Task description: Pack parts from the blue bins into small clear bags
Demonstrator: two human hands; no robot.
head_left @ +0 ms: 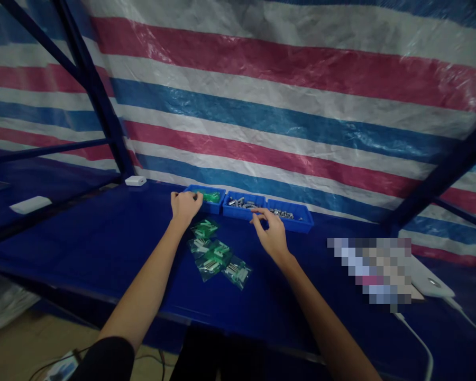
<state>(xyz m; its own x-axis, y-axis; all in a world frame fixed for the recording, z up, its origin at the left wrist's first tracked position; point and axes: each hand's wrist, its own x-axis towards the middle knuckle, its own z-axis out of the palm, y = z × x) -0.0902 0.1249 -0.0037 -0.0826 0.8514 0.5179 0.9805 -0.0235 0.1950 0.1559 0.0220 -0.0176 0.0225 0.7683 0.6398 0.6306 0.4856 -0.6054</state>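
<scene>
My left hand (186, 205) is bent over the left blue bin (216, 206), which holds green plastic packets (211, 196). Its fingers are curled and their tips are hidden, so what they grip does not show. By the front right corner of the middle blue bin (238, 213), my right hand (270, 233) hovers with thumb and forefinger slightly apart, nothing visible between them. Metal pieces (241, 202) lie in that bin. Smaller metal parts (283, 214) fill part of the right blue bin (301, 226). Between my forearms, several clear bags (210, 264) with green and silvery contents overlap on the table.
The blue table (103, 238) ends at a front edge close to me. A white power bank (430, 278) with cables lies right, beside a blurred-out object (375, 270). A small white box (135, 181) stands back left. Blue frame bars (99, 100) and striped sheeting (262, 106) rise behind.
</scene>
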